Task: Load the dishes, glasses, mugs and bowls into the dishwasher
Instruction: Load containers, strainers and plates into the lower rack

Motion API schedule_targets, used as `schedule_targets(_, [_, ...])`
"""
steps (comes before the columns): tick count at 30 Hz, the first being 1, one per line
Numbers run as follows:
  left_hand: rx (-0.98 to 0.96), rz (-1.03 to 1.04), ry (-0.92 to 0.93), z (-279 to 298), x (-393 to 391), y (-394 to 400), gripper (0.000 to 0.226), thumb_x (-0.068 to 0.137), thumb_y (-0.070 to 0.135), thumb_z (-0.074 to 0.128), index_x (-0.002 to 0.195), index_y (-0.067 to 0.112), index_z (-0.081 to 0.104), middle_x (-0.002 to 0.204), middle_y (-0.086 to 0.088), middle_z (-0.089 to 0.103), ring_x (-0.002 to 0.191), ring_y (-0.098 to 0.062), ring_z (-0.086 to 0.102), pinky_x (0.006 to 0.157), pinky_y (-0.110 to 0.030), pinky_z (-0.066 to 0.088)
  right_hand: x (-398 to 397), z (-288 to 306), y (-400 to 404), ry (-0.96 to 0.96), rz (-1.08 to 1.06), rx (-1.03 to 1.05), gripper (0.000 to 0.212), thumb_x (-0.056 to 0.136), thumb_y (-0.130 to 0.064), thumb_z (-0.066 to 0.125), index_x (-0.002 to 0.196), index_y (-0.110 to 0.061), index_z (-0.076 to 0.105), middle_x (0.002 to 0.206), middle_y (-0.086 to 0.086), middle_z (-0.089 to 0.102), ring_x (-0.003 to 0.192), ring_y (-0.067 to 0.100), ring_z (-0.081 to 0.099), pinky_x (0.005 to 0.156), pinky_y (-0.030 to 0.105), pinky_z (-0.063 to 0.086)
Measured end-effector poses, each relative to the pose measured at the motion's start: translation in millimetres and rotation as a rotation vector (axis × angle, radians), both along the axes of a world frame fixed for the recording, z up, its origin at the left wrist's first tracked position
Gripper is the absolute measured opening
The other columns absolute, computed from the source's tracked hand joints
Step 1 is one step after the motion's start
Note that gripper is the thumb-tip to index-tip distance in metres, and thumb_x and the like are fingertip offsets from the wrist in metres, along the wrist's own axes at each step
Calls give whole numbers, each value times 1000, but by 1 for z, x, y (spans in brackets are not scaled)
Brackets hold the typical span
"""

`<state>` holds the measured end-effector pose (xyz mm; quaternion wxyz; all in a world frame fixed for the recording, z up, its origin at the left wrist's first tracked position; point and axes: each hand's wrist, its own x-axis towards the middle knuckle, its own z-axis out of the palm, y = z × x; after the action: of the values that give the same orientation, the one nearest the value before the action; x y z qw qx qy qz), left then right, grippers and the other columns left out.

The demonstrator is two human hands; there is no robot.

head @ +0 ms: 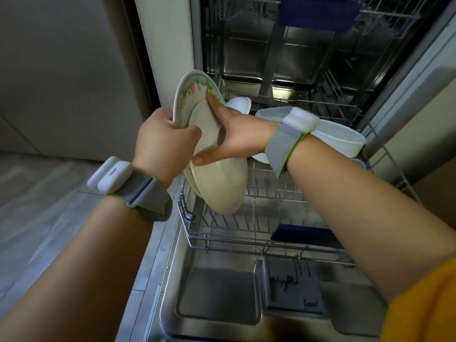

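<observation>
While both hands, left hand (162, 139) and right hand (234, 134), grip the on-edge plates (217, 183), fingers (212, 99) curled round their rims, the lower rack (246, 233) lies directly beneath.

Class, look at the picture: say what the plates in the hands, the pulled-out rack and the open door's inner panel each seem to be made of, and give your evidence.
Plates: probably glazed ceramic; glossy cream surface, floral rim on the upper one.
Rack: thin metal wire, seemingly grey-coated; open grid and prongs.
Door panel: likely stainless steel; dull silver sheen with soft reflections.
</observation>
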<state>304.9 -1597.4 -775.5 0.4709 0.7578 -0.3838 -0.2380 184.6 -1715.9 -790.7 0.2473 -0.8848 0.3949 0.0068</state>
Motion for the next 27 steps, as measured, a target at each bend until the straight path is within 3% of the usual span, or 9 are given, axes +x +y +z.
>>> schedule_targets(2, [16, 28, 23, 1, 6, 1, 30, 66, 26, 57, 95, 19, 64, 91, -5, 69, 85, -27, 66, 78, -49, 57, 9, 4, 2, 7, 19, -1, 146, 42, -88, 66, 149, -36, -18, 159, -2, 17, 141, 20, 31, 112, 35, 35])
schedule_targets(5, [47, 45, 47, -3, 12, 3, 10, 76, 19, 58, 84, 25, 58, 95, -8, 67, 88, -29, 64, 82, -50, 56, 20, 3, 3, 36, 46, 1, 142, 46, -86, 67, 151, -35, -14, 158, -1, 20, 142, 20, 30, 114, 36, 33])
schedule_targets(8, [51, 70, 58, -5, 19, 5, 17, 82, 13, 59, 77, 28, 52, 96, -10, 66, 89, -30, 64, 83, -49, 56, 26, 3, 6, 53, 49, -12, 138, 51, -85, 67, 152, -33, -11, 158, -2, 21, 142, 19, 30, 114, 34, 32])
schedule_targets(15, [110, -16, 42, -3, 24, 3, 14, 85, 13, 56, 81, 26, 52, 100, -12, 66, 92, -31, 64, 85, -51, 55, 20, -3, 15, 34, 23, 43, 133, 55, -84, 65, 153, -30, -7, 150, -4, 37, 128, 17, 47, 100, 31, 46])
schedule_targets(19, [110, -27, 48, -4, 19, 4, 9, 83, 19, 55, 92, 18, 58, 101, -12, 66, 92, -30, 64, 85, -52, 55, 15, -5, 15, 98, 5, 62, 134, 58, -84, 64, 152, -29, -14, 155, -3, 30, 133, 18, 42, 102, 28, 42])
schedule_targets(22, [111, -12, 63, -4, 18, 3, 28, 75, 24, 53, 100, 13, 60, 100, -12, 66, 91, -31, 64, 84, -53, 55, 9, -13, 12, 168, -6, 81, 129, 63, -80, 65, 152, -29, -13, 154, 0, 32, 125, 21, 49, 70, 22, 47])
schedule_targets(24, [131, -37, 69, -5, 16, 3, 23, 80, 19, 52, 101, 14, 60, 99, -11, 67, 90, -30, 65, 84, -52, 55, 4, -20, 9, 158, -26, 103, 123, 65, -78, 65, 153, -30, -5, 151, -1, 36, 119, 20, 52, 53, 17, 40])
schedule_targets(27, [169, -74, 56, -8, 7, 1, 29, 75, 23, 52, 102, 15, 61, 98, -10, 67, 90, -29, 66, 84, -50, 56, -2, -29, 7, 118, -43, 137, 116, 66, -77, 65, 152, -30, 3, 149, -3, 37, 113, 16, 51, 52, 15, 35])
